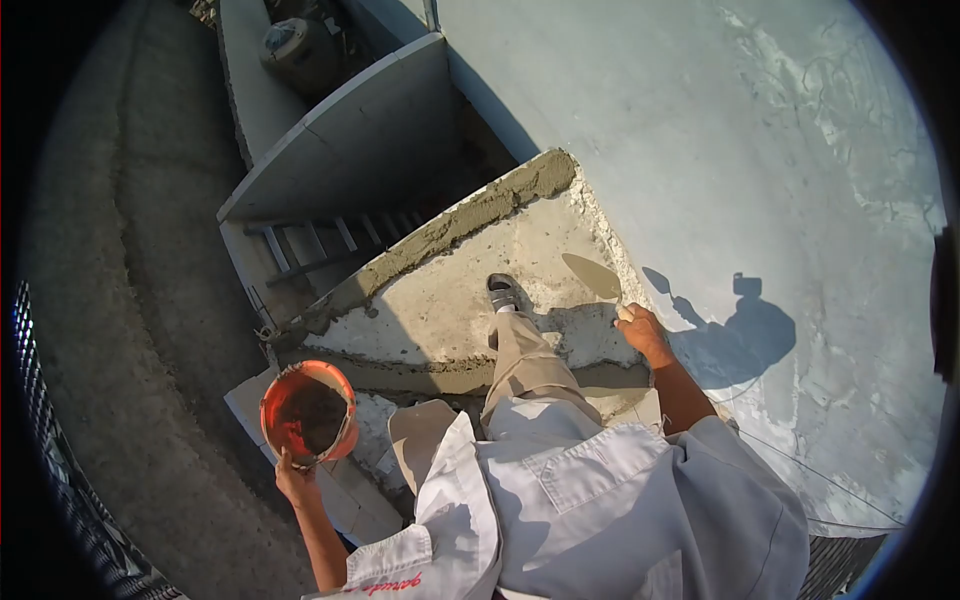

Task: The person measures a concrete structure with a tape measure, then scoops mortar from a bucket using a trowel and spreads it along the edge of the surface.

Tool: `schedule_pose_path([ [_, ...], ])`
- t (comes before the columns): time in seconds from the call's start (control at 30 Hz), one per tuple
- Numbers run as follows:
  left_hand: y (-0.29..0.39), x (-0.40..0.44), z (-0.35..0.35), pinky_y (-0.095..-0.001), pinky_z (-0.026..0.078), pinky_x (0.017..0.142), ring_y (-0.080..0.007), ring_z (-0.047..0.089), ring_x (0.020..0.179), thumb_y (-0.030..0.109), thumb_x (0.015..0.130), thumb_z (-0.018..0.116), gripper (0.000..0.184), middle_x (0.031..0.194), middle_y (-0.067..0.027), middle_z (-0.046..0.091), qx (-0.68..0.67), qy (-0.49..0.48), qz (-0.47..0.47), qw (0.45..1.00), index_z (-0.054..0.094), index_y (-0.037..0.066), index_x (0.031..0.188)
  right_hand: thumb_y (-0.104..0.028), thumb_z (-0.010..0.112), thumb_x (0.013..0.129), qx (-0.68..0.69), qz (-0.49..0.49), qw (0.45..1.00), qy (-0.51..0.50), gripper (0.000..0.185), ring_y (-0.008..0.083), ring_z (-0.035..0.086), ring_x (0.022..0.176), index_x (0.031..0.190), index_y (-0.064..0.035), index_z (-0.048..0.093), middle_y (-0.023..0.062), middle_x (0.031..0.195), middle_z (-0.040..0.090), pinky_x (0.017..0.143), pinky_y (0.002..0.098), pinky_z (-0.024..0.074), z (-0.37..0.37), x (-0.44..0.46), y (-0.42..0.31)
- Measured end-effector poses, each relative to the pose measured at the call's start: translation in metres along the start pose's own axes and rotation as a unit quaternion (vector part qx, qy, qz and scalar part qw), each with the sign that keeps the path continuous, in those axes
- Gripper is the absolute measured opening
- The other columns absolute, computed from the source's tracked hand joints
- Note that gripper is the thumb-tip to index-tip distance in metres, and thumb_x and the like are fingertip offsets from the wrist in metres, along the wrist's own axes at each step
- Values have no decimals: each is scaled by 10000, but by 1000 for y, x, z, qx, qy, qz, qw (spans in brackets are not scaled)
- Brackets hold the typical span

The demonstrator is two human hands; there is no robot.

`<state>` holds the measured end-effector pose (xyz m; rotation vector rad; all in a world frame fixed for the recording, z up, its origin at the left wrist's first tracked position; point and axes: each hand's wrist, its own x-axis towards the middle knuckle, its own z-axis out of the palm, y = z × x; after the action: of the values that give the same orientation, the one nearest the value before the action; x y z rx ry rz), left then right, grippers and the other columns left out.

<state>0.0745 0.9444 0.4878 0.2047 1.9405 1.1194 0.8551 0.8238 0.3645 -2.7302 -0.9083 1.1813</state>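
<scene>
An orange bucket (345, 440) with grey mortar (312, 415) inside hangs from my left hand (296, 482), whose fingers are closed on its near rim. My right hand (643, 332) is wrapped round the handle of a trowel (592, 275); its blade points up and left over the concrete landing (450, 290). Wet mortar (450, 232) lies in a strip along the landing's far edge, and another mortar band (430, 377) crosses nearer my legs. One shoe (502, 291) stands on the landing between the two strips.
Beyond the mortared edge is a drop with a ladder (330, 242) and a curved panel (350, 130). A large pot (300, 55) stands at the upper left. The plastered wall (700, 130) rises on the right. Wires (820, 475) run at the lower right.
</scene>
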Motion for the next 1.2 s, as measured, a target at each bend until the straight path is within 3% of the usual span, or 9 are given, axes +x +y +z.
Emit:
schedule_pose_path([
  [0.3, 54, -69, 191, -287, 463, 714, -112, 599, 746, 120, 932, 790, 190, 865, -1, 676, 23, -163, 27, 986, 613, 83, 988, -256, 762, 898, -96, -163, 982, 3, 425, 433, 710, 1045, 1282, -100, 666, 221, 1101, 746, 900, 507, 565, -115, 5, -145],
  [0.4, 74, -77, 236, -250, 413, 668, -75, 525, 704, 158, 879, 864, 264, 817, 6, 637, 89, -188, 124, 970, 624, 62, 931, -148, 721, 892, -74, -391, 917, 25, 469, 440, 708, 1028, 1349, -95, 634, 205, 1125, 722, 876, 527, 574, -119, -30, -206],
  [0.5, 100, -89, 271, -259, 388, 601, -62, 480, 652, 121, 878, 846, 228, 759, 29, 591, 133, -230, 188, 945, 625, 68, 869, -100, 719, 893, -147, -449, 881, -28, 503, 402, 714, 1006, 1385, -108, 616, 178, 1130, 695, 853, 502, 579, -124, -86, -295],
  [0.63, 135, -117, 304, -288, 369, 541, -60, 442, 621, 102, 871, 798, 242, 681, 43, 528, 226, -268, 291, 890, 590, 63, 754, -79, 622, 936, -213, -587, 774, 102, 449, 342, 744, 945, 1384, -49, 619, 181, 1038, 686, 762, 442, 608, -75, -108, -384],
  [0.7, 153, -128, 308, -291, 371, 543, -64, 443, 625, 109, 855, 793, 259, 669, 36, 521, 298, -262, 359, 845, 572, 49, 734, -78, 595, 942, -267, -616, 734, 103, 415, 327, 749, 901, 1352, -22, 628, 184, 1001, 691, 721, 428, 615, -53, -125, -401],
  [0.83, 166, -124, 305, -309, 368, 543, -82, 425, 624, 113, 844, 778, 280, 646, 19, 489, 281, -258, 356, 853, 543, 22, 723, -86, 598, 935, -349, -613, 708, 18, 367, 303, 754, 831, 1288, 3, 646, 170, 940, 701, 669, 410, 623, -80, -130, -419],
  [0.97, 174, -133, 308, -312, 387, 547, -82, 441, 616, 108, 842, 779, 253, 635, -2, 502, 328, -246, 393, 823, 568, 13, 740, -101, 607, 934, -284, -615, 715, 174, 303, 300, 771, 821, 1205, 9, 687, 172, 942, 719, 674, 393, 625, -70, -123, -444],
  [1.1, 184, -135, 314, -313, 408, 557, -85, 472, 621, 109, 849, 785, 226, 646, -12, 537, 364, -235, 409, 803, 600, 14, 761, -151, 652, 912, -354, -638, 679, 80, 228, 258, 745, 753, 1047, 6, 750, 139, 845, 732, 633, 367, 608, -58, -135, -433],
  [1.2, 188, -139, 324, -325, 428, 568, -101, 497, 628, 110, 845, 781, 217, 656, -30, 557, 383, -262, 416, 782, 605, 5, 776, -176, 673, 884, -354, -608, 673, 226, 169, 229, 742, 742, 926, -38, 761, 113, 810, 725, 603, 354, 576, -78, -133, -453],
])
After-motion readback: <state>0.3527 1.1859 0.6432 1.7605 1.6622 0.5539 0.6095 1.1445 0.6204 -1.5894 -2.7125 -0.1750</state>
